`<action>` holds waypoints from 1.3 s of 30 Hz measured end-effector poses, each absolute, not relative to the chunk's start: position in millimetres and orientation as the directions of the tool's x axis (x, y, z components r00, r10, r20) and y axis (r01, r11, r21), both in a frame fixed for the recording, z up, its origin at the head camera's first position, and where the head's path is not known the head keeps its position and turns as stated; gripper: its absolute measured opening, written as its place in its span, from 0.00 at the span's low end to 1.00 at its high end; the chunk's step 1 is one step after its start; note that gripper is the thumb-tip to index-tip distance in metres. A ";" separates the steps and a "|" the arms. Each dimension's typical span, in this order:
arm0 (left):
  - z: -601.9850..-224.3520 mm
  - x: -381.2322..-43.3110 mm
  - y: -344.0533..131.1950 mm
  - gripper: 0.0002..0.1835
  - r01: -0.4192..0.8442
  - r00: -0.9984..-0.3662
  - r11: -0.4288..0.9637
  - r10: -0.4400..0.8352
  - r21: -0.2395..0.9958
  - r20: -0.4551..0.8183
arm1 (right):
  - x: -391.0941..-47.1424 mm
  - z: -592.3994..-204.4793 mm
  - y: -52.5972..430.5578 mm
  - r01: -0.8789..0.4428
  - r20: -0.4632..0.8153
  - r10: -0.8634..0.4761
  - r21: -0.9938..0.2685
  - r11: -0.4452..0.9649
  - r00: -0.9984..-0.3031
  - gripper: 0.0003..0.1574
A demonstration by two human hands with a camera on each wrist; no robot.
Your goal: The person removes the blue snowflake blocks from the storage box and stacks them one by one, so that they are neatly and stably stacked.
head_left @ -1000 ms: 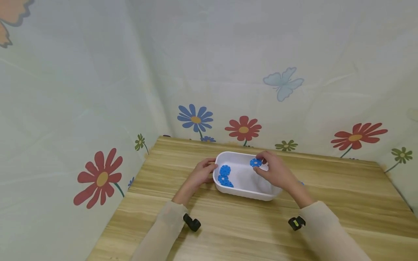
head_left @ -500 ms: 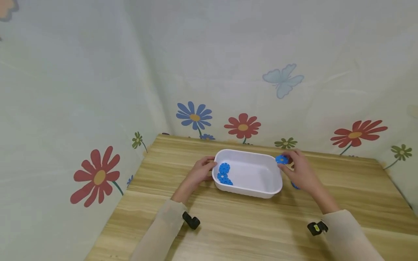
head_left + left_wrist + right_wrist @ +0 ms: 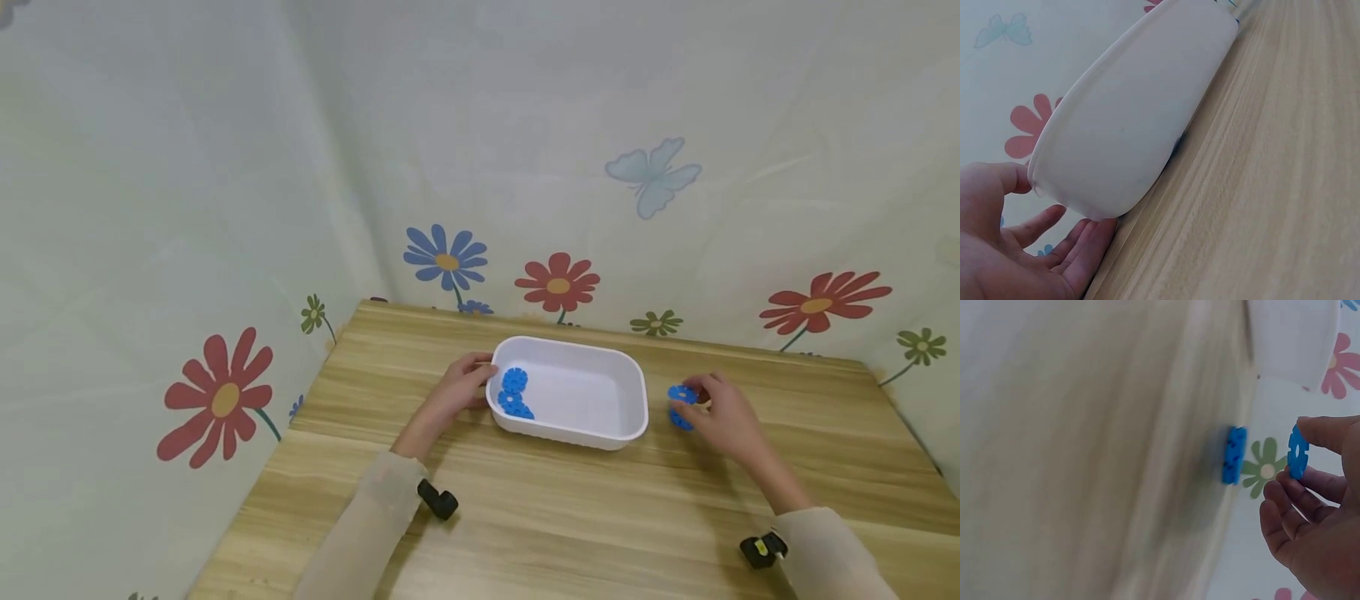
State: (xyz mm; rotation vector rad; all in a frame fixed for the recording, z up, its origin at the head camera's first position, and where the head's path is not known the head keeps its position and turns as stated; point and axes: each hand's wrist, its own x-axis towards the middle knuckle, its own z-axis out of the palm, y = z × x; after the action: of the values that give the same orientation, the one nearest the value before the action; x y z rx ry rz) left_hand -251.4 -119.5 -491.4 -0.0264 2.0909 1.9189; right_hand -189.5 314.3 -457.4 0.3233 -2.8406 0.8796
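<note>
Backdrop: pale fabric printed with red, blue and green flowers and a light blue butterfly (image 3: 652, 177), hung on two sides of a light wooden table (image 3: 570, 508).

White plastic tub (image 3: 600, 417): rectangular with rounded corners, standing on the table near its far middle. Contents: a cluster of blue snowflake discs (image 3: 514, 393) against the left wall; count unclear as they overlap.

Left hand (image 3: 459, 390): at the tub's left end, thumb on the rim, fingers lying fairly straight along the outer wall down by the table; the left wrist view shows the same contact.

Right hand (image 3: 720, 414): on the right of the tub and apart from it, above the table. Thumb and fingertips pinch one blue snowflake disc (image 3: 1298, 452), held on edge in the right wrist view.

Loose blue disc (image 3: 1234, 455): lying on the table just beside the held one, between the right hand and the tub, touching neither hand.

Sleeves: beige, both arms. Small black wrist mounts (image 3: 438, 502) near each cuff.
</note>
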 end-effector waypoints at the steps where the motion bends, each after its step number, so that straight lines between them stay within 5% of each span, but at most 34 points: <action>1: -491.5 -252.0 -119.3 0.26 -0.215 -0.954 0.106 0.190 0.971 -0.232 | -188.1 -460.8 317.4 -0.243 0.196 -0.161 -0.538 0.807 -0.967 0.25; 39: -489.1 -248.2 -120.8 0.26 -0.210 -0.953 0.114 0.198 0.971 -0.229 | -191.6 -481.7 334.0 -0.224 0.101 -0.201 -0.514 0.828 -0.974 0.26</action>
State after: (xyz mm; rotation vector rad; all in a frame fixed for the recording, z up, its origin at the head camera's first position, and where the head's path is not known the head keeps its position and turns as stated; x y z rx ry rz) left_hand -248.2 -120.8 -489.1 -0.0117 2.0944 1.9087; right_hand -191.6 334.0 -481.7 0.3446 -2.9623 0.8416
